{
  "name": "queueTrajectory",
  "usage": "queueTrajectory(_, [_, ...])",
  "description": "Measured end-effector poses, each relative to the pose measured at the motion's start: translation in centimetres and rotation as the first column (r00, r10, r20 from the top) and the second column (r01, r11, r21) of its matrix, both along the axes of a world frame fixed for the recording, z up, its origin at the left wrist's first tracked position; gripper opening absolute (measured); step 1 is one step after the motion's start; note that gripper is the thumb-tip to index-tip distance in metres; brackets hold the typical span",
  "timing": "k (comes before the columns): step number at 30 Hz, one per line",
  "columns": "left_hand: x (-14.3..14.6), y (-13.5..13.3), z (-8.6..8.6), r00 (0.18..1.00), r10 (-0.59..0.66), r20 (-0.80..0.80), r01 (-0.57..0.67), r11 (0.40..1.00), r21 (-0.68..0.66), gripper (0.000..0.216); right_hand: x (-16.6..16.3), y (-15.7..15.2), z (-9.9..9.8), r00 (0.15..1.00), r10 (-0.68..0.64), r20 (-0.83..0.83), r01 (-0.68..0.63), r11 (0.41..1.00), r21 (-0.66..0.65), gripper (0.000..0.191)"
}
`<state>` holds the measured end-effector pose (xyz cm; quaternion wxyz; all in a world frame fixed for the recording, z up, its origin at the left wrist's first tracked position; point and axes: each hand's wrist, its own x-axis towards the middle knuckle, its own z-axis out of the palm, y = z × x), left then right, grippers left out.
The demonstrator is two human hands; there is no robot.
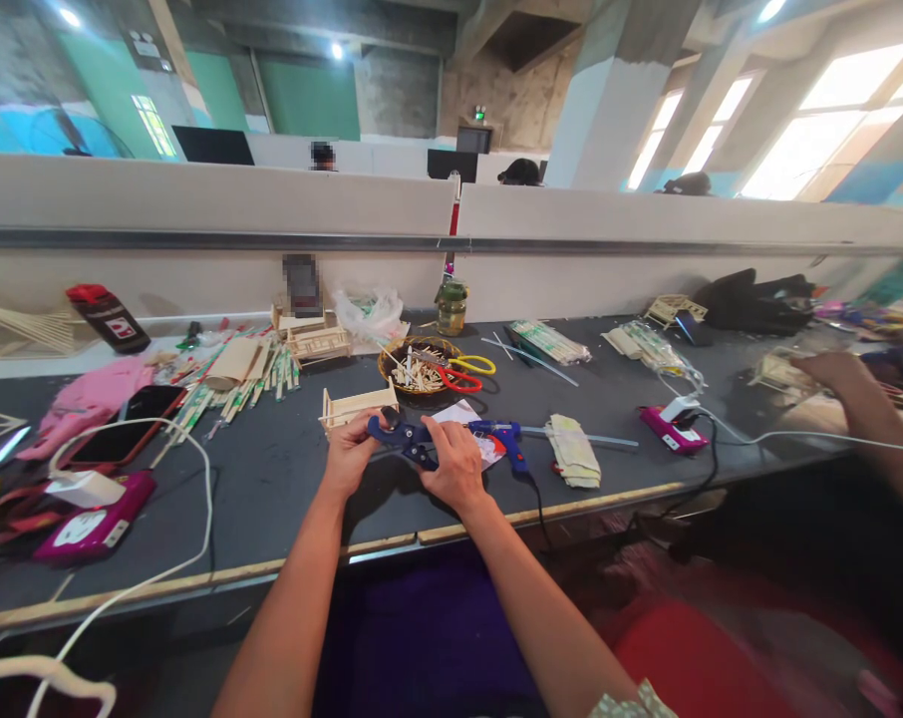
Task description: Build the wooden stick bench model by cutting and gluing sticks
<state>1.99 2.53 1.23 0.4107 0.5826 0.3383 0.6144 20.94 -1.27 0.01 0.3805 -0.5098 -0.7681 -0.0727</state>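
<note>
My left hand (349,451) and my right hand (453,461) meet over the dark table (272,479), both closed around a blue-handled cutting tool (405,437). A thin wooden stick seems to run through the tool toward the left, though it is too small to be sure. Just behind my left hand stands a small wooden stick frame (354,404). A blue glue gun (505,437) lies just right of my right hand, on white paper (466,417).
A basket (411,365) of sticks holds red-and-yellow scissors (462,371). Stick bundles (242,379), a phone (127,424), pink chargers (85,524), cables, a folded cloth (575,451) and a jar (451,307) lie around. Another person's arm (862,399) reaches in at right.
</note>
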Motion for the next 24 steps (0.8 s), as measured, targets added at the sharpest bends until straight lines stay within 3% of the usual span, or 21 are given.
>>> queueTrajectory(24, [-0.13,-0.07,0.43,0.999,-0.002,-0.053,0.005,0.999,0.047,0.01,0.08,-0.04,0.26,1.0,-0.003,0.002,0.003,0.999,-0.032,0.064])
